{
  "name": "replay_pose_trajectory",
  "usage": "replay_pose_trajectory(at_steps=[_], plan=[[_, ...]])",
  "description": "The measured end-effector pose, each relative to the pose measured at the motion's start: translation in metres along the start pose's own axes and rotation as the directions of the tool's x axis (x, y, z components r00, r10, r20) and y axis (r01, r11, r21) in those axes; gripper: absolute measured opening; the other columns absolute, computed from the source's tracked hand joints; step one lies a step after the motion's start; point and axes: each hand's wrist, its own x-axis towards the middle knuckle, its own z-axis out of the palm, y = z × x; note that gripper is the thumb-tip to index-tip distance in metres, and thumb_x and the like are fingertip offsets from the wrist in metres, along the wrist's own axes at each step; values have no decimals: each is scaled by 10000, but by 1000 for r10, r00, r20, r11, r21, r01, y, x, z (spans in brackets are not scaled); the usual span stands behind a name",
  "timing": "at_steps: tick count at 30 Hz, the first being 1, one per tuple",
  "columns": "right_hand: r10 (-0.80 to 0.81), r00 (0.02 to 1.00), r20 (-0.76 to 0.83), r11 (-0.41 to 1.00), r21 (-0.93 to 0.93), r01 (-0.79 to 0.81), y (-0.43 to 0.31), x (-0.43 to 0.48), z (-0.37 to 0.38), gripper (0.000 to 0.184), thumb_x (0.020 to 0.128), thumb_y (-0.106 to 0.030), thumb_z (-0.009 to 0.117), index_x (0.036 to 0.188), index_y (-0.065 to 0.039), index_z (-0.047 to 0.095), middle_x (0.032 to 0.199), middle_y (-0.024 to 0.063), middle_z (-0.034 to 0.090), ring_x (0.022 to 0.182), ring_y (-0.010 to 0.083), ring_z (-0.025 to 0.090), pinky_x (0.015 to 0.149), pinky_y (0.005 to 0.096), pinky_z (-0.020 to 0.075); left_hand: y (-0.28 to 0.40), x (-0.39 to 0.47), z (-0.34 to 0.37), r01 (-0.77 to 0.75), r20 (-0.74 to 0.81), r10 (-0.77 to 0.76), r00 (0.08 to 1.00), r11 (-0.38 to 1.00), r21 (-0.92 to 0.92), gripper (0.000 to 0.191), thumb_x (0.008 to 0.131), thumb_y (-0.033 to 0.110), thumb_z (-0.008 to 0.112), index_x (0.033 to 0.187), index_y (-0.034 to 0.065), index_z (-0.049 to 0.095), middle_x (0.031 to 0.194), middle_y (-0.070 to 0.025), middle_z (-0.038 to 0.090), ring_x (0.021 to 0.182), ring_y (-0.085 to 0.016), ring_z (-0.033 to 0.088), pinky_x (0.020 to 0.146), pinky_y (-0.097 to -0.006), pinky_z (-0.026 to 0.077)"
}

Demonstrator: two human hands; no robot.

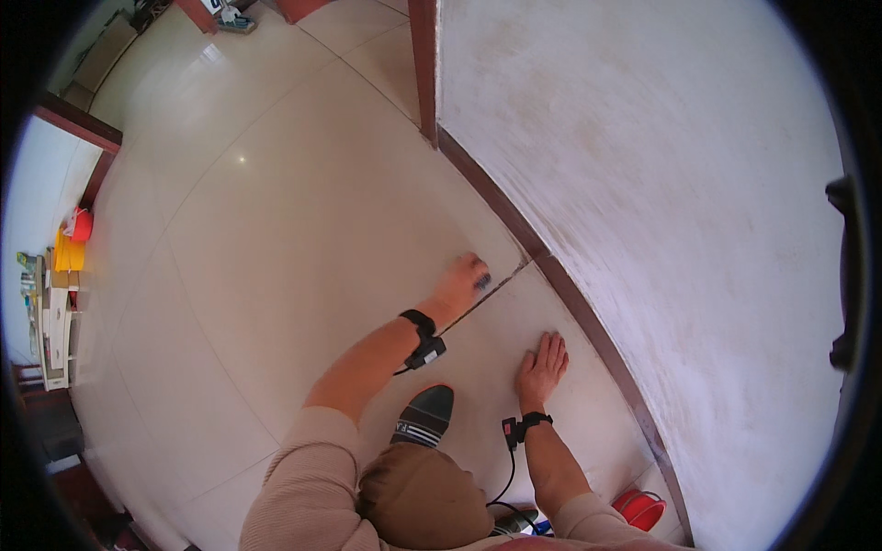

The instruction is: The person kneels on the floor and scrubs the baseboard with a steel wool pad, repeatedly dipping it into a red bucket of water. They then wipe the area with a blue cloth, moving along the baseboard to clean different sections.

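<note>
My left hand [463, 282] is curled round a small dark object [482, 281] that looks bristled, perhaps a small brush; blur and the fingers hide most of it. It is just above a dark, dirty joint [493, 293] between pale floor tiles, close to the brown skirting [592, 327]. My right hand [544, 366] rests palm down on the tile to the right of the joint, fingers extended, holding nothing. Both wrists wear black straps with small boxes and cables.
A whitish, scuffed wall [654, 206] rises along the right, with a red-brown door frame [425, 76] farther up. My slippered foot [424, 417] and brown-clad knee [424, 499] are below my hands. A red container [639, 510] stands at the lower right. Shelving with goods [58, 330] lines the far left.
</note>
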Motion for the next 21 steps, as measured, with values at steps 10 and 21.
replay_pose_trajectory(at_steps=[10, 21], plan=[[3, 1000, 8, 999, -38, -2, 4, -1, 4, 593, 917, -274, 528, 1468, -97, 395, 1544, 124, 344, 1437, 306, 285, 1174, 506, 191, -80, 114, -119, 79, -296, -608, 737, 513, -855, 317, 864, 20, 684, 1165, 52, 590, 1065, -78, 638, 922, -187, 634, 788, -321, 540], [-38, 999, -36, 999, -19, 37, 2, 0, 3, 575, 912, -265, 515, 1446, -76, 418, 1523, 152, 367, 1424, 332, 304, 1167, 521, 192, -1, 131, -26, 267, -298, -633, 714, 640, -720, 421, 873, 28, 629, 1267, 17, 480, 1214, -153, 574, 1145, -278, 549, 1008, -379, 421]])
